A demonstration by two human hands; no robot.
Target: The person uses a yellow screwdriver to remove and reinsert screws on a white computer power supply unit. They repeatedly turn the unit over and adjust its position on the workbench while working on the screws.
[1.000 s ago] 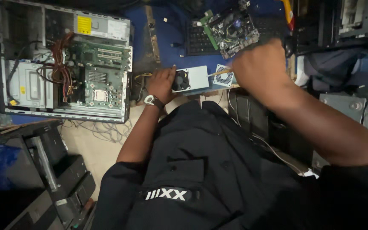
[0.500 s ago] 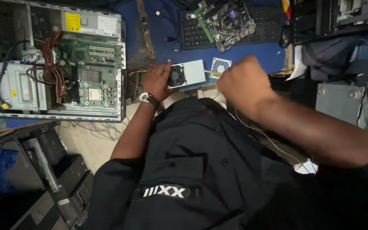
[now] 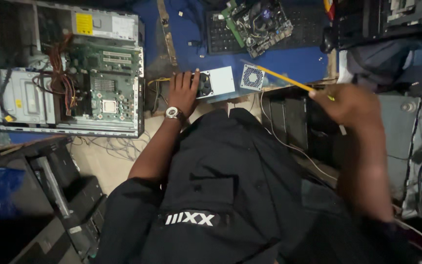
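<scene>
Left hand (image 3: 182, 90), centre frame: lay open on small grey metal power supply box (image 3: 216, 82) at blue bench (image 3: 289, 63) edge. Right hand (image 3: 350, 102), right of centre: gripped thin yellow-shafted screwdriver (image 3: 282, 78), tip near box. Box appeared closed; opened tower case (image 3: 69, 73) at upper left.

Right hand (image 3: 350, 105) motion-blurred, fingers indistinct

Our left hand (image 3: 184, 92) hemmed between open computer case (image 3: 69, 73) and power supply (image 3: 217, 82), small fan (image 3: 252, 77) just beyond, keyboard (image 3: 221, 34) and loose circuit board (image 3: 260, 20) blocking the far edge, bare blue tabletop (image 3: 289, 61) between them offering us passage.
</scene>
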